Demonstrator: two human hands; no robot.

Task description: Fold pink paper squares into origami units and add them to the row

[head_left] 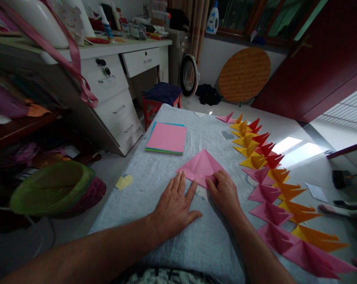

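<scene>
A pink paper (pixel 199 165), folded into a diamond shape, lies on the pale quilted cloth (pixel 155 173) in front of me. My left hand (pixel 174 205) rests flat on the cloth just left of the paper's near corner, fingers spread and empty. My right hand (pixel 224 191) has its fingers curled and pressed onto the paper's near right edge.
A stack of square coloured sheets (pixel 166 138), pink on top, lies further back. A long row of folded paper pieces (pixel 270 185) in yellow, red, orange and pink runs along the right side. A white desk with drawers (pixel 113 90), a green basin (pixel 52 187) and a red stool (pixel 162 98) stand to the left.
</scene>
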